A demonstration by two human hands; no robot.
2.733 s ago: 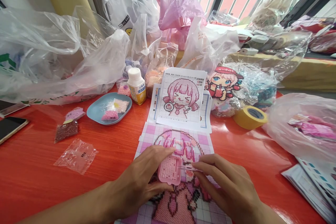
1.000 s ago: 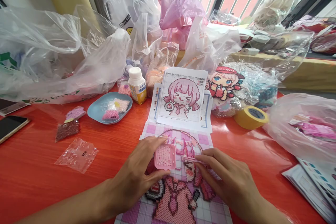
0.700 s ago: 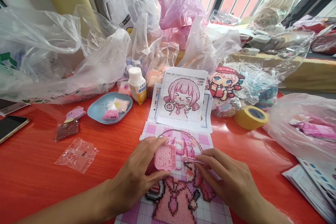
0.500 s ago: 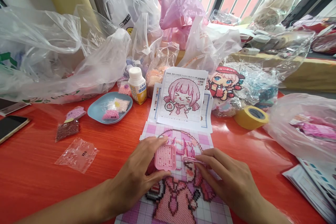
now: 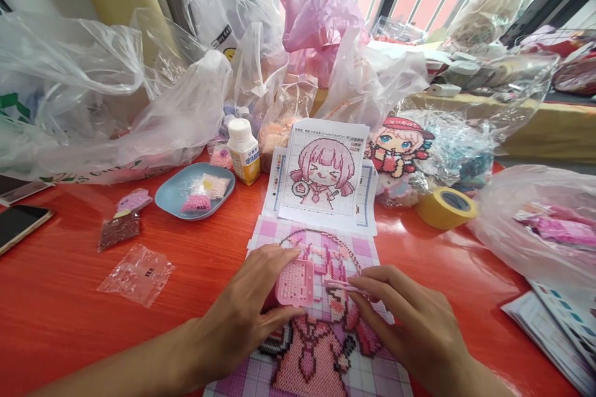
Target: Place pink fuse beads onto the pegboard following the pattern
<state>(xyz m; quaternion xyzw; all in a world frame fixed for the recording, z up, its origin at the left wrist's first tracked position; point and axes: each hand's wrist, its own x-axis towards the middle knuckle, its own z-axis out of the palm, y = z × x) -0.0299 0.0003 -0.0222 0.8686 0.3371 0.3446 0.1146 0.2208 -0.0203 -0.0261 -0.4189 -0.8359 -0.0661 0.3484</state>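
Pink tweezers (image 5: 345,286) are pointing their tips leftward, toward the pink tray (image 5: 295,284), and their long axis is running almost level from side to side, dipping slightly toward the right hand (image 5: 405,307). That hand is pinching them between thumb and fingers, over the head of the bead picture (image 5: 307,363); whether the tips are touching the beads, I cannot tell. Just beside them, the left hand (image 5: 256,298) is gripping the tray by its edges, thumb on the near side and fingers on the far side. The tray is showing its open face with small beads inside, its little tab pointing toward the person. Below both hands, the bead picture is lying on the red table (image 5: 200,285), its long axis running away from the person and its figure's head at the far end. Beyond it, a printed pattern (image 5: 321,177) is showing a similar figure, also head-up.
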